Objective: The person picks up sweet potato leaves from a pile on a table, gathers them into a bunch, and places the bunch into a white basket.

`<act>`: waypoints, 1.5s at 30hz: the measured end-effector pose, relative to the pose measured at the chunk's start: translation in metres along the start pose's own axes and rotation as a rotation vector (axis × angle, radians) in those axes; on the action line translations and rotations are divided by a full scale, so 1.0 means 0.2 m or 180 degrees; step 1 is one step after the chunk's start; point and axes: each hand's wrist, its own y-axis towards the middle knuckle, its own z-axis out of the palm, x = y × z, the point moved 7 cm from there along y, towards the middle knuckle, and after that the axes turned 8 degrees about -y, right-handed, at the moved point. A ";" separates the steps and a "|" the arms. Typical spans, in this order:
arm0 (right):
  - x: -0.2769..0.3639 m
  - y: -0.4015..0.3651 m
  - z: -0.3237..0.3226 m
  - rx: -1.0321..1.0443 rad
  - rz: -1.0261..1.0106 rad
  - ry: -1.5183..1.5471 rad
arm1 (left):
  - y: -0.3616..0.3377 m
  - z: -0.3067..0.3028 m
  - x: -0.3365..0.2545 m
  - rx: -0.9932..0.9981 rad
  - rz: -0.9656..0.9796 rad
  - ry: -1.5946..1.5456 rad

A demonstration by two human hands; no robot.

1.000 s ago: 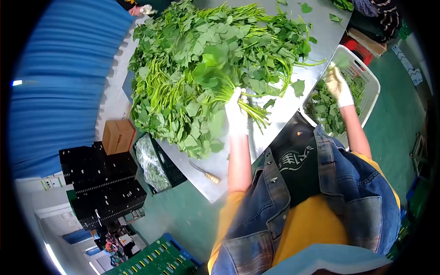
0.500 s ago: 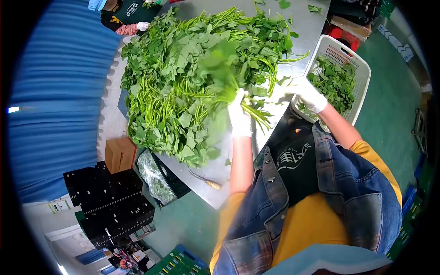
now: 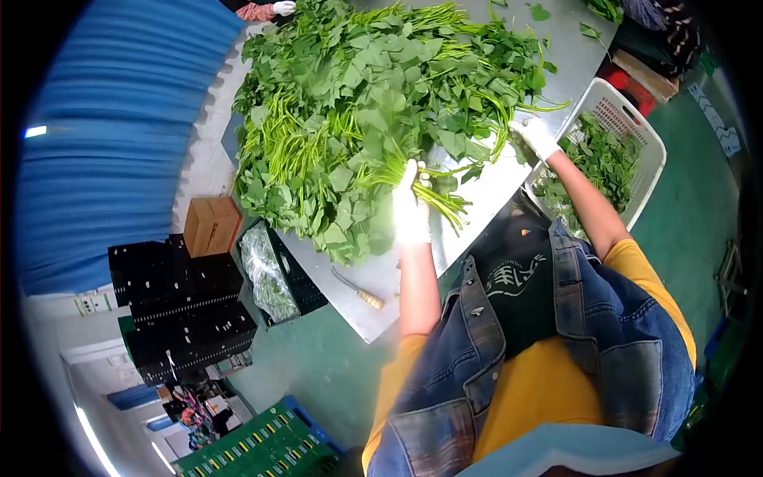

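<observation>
My left hand [image 3: 411, 211], in a white glove, is closed around a bunch of leafy green stems [image 3: 437, 199]; the cut ends point right and the leaves lie towards the pile. My right hand [image 3: 537, 140], also gloved, reaches over the table's right edge beside the pile of leafy greens [image 3: 342, 95]. Its fingers look stretched out close to some stems at the pile's right side, and no bunch shows in them. A curved knife [image 3: 369, 300] with a wooden handle lies near the table's front corner.
Under my right arm stands a white plastic basket [image 3: 653, 163] with loose greens inside. The metal table [image 3: 576, 40] carries the pile. Left of it are a crate with a plastic-wrapped bundle [image 3: 266, 274], a cardboard box [image 3: 212, 226] and black crates [image 3: 187, 318]. Another person's gloved hand [image 3: 284, 8] is at the far left.
My right hand has moved up and away from the left hand, towards the stems at the pile's right side. My left hand still grips the bunch. The whole view has shifted slightly.
</observation>
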 end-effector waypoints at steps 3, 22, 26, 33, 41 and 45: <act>0.19 -0.02 -0.03 -0.0631 -0.0679 -0.1277 | -0.01 -0.04 0.00 0.0093 0.0162 0.0088; 0.93 -0.60 -0.20 -0.1109 -0.2390 0.0819 | -0.16 0.40 -0.14 0.0269 0.0611 0.0000; 0.92 -0.67 -0.15 -0.0650 -0.2281 0.0857 | -0.18 0.50 -0.16 0.0394 0.0819 0.0411; 0.85 -0.69 -0.13 -0.0457 -0.2224 0.0843 | -0.24 0.63 -0.08 0.0514 0.0160 -0.0024; 0.42 -0.59 -0.33 -0.0664 -0.1591 0.2042 | -0.22 0.60 -0.15 -0.0082 0.0500 0.0078; 0.10 -0.47 -0.37 0.0128 0.0205 0.5057 | -0.15 0.56 -0.12 0.0230 0.0926 0.0705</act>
